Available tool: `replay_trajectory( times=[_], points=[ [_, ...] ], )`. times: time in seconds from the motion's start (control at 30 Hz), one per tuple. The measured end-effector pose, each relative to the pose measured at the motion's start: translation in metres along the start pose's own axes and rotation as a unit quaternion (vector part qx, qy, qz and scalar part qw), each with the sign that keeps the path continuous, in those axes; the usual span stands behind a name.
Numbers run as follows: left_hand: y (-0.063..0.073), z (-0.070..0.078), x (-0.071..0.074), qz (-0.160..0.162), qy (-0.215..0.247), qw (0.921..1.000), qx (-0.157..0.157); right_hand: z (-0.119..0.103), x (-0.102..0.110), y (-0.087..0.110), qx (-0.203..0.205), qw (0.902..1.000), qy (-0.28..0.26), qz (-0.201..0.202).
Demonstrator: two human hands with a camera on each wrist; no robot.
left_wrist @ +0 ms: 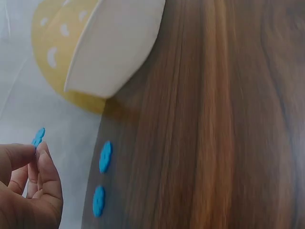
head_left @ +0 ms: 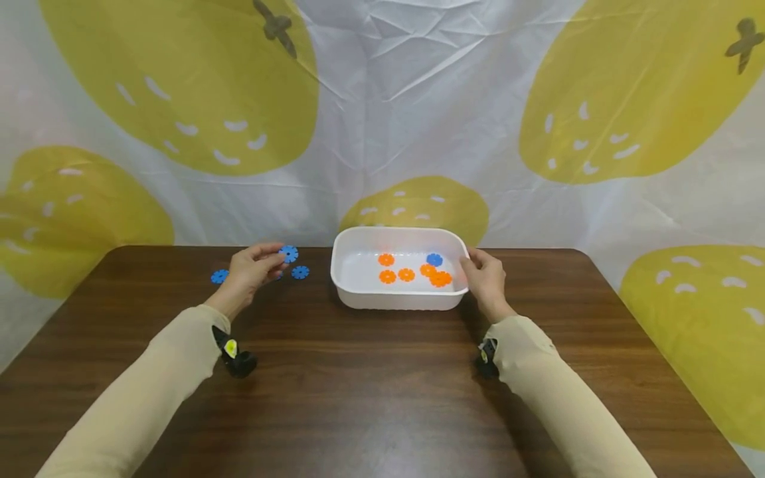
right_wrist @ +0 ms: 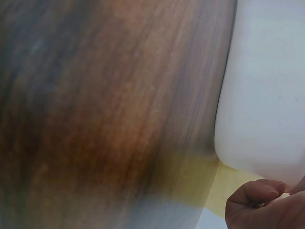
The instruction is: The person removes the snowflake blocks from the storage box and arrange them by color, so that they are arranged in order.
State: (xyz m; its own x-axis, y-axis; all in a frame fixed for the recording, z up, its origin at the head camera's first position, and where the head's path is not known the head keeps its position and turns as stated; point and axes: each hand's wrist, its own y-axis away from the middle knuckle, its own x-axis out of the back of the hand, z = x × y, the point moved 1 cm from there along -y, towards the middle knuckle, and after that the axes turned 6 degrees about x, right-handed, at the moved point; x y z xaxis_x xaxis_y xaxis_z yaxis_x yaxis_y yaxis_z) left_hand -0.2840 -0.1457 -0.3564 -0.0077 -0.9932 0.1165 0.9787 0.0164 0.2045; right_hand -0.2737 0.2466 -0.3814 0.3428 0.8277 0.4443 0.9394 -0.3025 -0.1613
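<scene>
Between thumb and fingertips, my left hand (head_left: 250,272) pinches a blue notched disc (head_left: 289,253), held above the table left of a white plastic basin (head_left: 394,301). In the left wrist view the same disc (left_wrist: 38,137) shows edge-on at the fingertips. On the table by that hand lie more blue discs, one just right of it (head_left: 300,272), one to its left (head_left: 219,276), and one partly hidden behind the fingers. My right hand (head_left: 487,279) grips the basin's right end, thumb at the rim. Inside the basin are several orange discs (head_left: 406,275) and one blue disc (head_left: 434,259).
The brown wooden table (head_left: 358,398) ends at the back against a hanging white cloth (head_left: 418,133) printed with large yellow fruit. The basin stands near that back edge. A black wrist camera (head_left: 239,362) sits on each sleeve.
</scene>
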Motion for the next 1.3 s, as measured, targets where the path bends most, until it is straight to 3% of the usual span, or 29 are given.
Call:
replay_trajectory(
  times=[0.4,0.63,0.97,1.3],
  points=[
    [0.003,-0.014,0.059,0.029,0.042,0.9985,0.022,-0.002,0.000,0.000,0.001,1.0000,0.005,0.001],
    [0.006,-0.021,0.090,0.057,0.080,0.9951,0.016,-0.001,0.000,0.001,-0.007,0.9999,0.008,0.001],
    [0.004,-0.028,0.117,0.102,0.086,0.9906,0.030,0.002,0.003,0.002,0.002,1.0000,0.007,-0.001],
    [0.002,-0.037,0.134,0.138,0.037,0.9868,0.076,-0.001,0.001,0.002,0.012,0.9997,0.021,0.006]
  ],
)
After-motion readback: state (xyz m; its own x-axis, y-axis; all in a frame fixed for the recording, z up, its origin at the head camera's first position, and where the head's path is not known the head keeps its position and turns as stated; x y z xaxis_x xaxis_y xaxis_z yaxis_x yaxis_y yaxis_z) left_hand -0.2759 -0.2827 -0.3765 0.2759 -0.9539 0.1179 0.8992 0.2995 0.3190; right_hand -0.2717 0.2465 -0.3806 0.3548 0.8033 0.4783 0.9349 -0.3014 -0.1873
